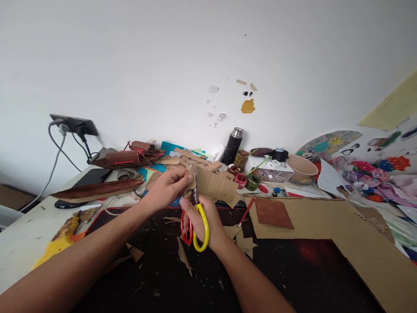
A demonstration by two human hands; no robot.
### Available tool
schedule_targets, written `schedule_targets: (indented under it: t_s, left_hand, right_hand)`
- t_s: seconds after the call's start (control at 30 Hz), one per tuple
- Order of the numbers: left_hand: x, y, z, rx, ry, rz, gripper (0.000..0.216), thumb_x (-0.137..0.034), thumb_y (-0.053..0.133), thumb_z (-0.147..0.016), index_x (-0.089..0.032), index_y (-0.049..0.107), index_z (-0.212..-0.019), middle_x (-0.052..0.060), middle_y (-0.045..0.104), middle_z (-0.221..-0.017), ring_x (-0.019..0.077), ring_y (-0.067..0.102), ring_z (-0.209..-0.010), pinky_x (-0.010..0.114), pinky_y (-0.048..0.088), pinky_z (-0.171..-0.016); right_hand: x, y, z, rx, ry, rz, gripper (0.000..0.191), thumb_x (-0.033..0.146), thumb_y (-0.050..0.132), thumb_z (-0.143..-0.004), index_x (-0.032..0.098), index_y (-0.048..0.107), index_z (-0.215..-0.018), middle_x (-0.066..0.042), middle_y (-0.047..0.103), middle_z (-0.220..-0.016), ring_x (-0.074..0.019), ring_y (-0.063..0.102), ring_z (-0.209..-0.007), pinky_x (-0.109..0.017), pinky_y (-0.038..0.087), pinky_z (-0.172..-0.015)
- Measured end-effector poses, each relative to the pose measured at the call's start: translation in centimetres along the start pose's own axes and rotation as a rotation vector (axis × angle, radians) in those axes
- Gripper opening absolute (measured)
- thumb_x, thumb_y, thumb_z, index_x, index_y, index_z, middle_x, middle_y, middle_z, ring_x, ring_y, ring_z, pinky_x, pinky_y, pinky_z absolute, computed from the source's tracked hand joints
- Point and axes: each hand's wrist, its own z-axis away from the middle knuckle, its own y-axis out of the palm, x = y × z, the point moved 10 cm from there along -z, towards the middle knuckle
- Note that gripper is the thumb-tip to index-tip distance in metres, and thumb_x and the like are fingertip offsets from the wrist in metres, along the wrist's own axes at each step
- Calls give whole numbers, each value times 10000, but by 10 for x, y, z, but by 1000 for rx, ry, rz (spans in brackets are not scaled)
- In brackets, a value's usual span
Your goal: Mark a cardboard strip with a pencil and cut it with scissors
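My right hand (pixel 210 221) is closed on a pair of scissors (pixel 206 226) with one red and one yellow handle loop. Their blades point up and away from me, against a piece of brown cardboard (pixel 216 183). The fingers of my left hand (pixel 169 184) pinch the cardboard just left of the blades. Some of the cardboard shows right of the blades, creased into panels; whether it is one piece with the pinched part I cannot tell. Below my hands, cardboard scraps (pixel 184 257) lie on a dark mat (pixel 156 269).
Brown-painted cardboard boats (pixel 97 189) stand at the left. Behind my hands are a black thermos (pixel 232 148), open paint jars (pixel 253 182) and cardboard strips (pixel 185 155). A red pencil (pixel 246 212) and a large cardboard sheet (pixel 312 217) with a brown-painted square (pixel 273 213) lie at the right.
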Motion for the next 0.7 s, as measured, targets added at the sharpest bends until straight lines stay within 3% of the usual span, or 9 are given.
schedule_targets:
  t_s: [0.1,0.23,0.7]
  left_hand:
    - [-4,6,1,39,16,-21,432,-519,617,-927,-219,482,-648,-54,426,-571,111,367,-511,230,304,-472]
    - [-3,6,0,24,20,-16,423,-505,620,-921,-220,477,-642,-56,412,-577,110,354,-513,231,295,-470]
    - [1,8,0,21,-22,52,431,-514,644,-899,-226,469,-630,-56,429,-527,106,354,-476,234,285,-449]
  right_hand:
    - [2,2,0,20,13,-10,545,765,671,-907,229,570,-917,60,601,-520,-151,586,-385,-226,462,-399]
    - [7,3,0,16,34,-35,597,830,604,-895,245,519,-816,90,493,-408,-129,468,-290,-211,368,-317]
    - [0,3,-1,-23,58,-83,534,742,628,-912,250,481,-766,117,431,-378,-97,388,-254,-202,335,-312]
